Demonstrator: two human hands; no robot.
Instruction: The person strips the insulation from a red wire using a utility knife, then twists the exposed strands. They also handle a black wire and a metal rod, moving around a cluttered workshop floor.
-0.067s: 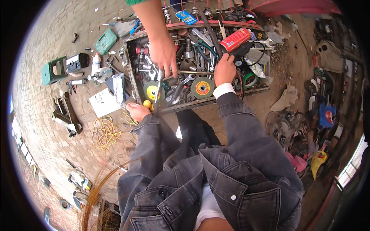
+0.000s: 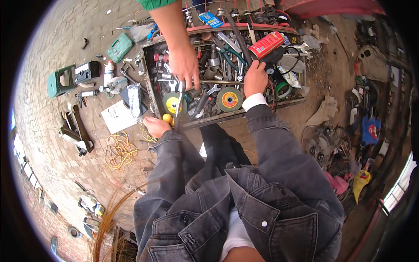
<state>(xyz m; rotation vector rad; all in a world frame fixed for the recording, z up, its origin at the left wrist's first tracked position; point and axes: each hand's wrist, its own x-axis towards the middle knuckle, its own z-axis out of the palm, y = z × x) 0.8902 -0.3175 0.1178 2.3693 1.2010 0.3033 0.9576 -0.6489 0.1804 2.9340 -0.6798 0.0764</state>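
Note:
My left hand point(image 2: 155, 126) is at the near left corner of an open toolbox point(image 2: 244, 112) and is closed around the yellow handle point(image 2: 167, 118) of a long dark tool point(image 2: 179, 102) that points up into the box. My right hand point(image 2: 255, 78) lies back-up on the tools in the middle of the box. Its fingers curl down by a black part point(image 2: 274, 56) under a red can point(image 2: 266, 44), and what they grip is hidden. Another person's hand point(image 2: 184, 64), in a green sleeve, reaches in from the top and touches the far end of the dark tool.
The box holds wrenches, two grinding discs point(image 2: 230, 99) and a green tape roll point(image 2: 283, 91). On the brick paving to the left lie a green case point(image 2: 120, 47), a green block point(image 2: 59, 82), a white sheet point(image 2: 117, 117), a pipe wrench point(image 2: 76, 129) and yellow cord point(image 2: 118, 150). Scrap is piled on the right.

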